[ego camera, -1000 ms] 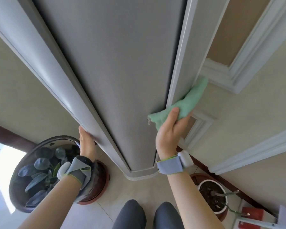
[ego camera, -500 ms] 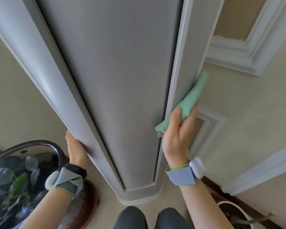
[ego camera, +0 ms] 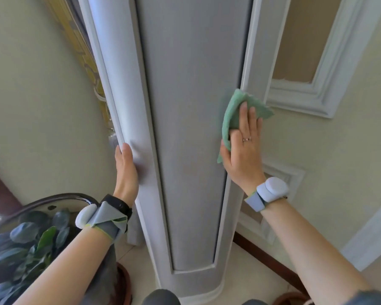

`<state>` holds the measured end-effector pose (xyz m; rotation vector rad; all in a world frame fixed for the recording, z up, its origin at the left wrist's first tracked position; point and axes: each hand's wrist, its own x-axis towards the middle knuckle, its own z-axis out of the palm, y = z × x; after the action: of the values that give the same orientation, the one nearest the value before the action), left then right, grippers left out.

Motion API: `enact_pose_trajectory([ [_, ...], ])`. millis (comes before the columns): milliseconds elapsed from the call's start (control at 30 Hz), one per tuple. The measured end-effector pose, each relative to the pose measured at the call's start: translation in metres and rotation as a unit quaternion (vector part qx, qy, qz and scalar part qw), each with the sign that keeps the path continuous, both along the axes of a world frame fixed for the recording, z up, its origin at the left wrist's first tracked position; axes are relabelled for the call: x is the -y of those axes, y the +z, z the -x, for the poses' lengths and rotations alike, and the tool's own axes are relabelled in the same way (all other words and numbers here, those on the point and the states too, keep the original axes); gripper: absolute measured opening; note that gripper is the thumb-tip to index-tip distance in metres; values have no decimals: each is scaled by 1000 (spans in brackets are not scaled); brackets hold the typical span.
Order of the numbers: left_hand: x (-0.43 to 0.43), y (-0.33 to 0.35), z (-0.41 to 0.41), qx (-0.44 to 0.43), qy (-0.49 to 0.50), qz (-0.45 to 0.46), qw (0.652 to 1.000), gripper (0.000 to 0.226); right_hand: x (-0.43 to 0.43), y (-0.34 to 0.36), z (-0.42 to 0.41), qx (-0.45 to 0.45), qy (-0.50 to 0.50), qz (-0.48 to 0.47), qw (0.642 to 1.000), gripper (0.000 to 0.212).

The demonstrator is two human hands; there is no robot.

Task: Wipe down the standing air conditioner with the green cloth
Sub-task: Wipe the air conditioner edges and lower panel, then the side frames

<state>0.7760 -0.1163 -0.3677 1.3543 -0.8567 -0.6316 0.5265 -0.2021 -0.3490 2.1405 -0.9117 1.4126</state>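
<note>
The standing air conditioner (ego camera: 191, 128) is seen upright from above, a tall pale grey column with a flat front panel and rounded sides, set in the corner of cream walls. The green cloth (ego camera: 230, 115) is pressed against the right edge of the front panel, about halfway up the visible part, where the panel meets the white side strip. It is held there by the right hand (ego camera: 243, 148), whose fingers (ego camera: 249, 119) are laid straight and close together over the cloth; a fold of cloth is seen beside the thumb, and one corner sticks out to the right past the fingertips. A ring is worn on one finger.

The left hand (ego camera: 125, 166) is laid flat against the rounded left side of the column, lower than the right hand, nothing being held; only its straight upper edge is shown, the rest being hidden behind the curve.

A wristband (ego camera: 271, 192) is worn on each wrist. A leafy potted plant (ego camera: 31, 243) is seen at the lower left, near the left forearm.
</note>
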Motion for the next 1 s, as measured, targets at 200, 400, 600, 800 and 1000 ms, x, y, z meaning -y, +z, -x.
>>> enact_pose_trajectory([
  [200, 1, 7, 9, 28, 33, 39, 998, 28, -5, -52, -9, -144, -59, 118, 981, 21],
  [400, 2, 2, 7, 20, 28, 35, 999, 61, -8, -62, 16, -459, 62, 206, 862, 10],
  [600, 0, -3, 1, 36, 0, 16, 999, 67, -10, 49, -39, -162, -27, 149, 975, 16],
  [800, -10, -13, -11, 49, -56, 4, 997, 63, -28, -81, -40, -398, 37, 171, 900, 10],
  [1000, -16, -9, -13, -6, -113, 3, 994, 60, -17, -41, -32, -462, 50, 229, 855, 21],
])
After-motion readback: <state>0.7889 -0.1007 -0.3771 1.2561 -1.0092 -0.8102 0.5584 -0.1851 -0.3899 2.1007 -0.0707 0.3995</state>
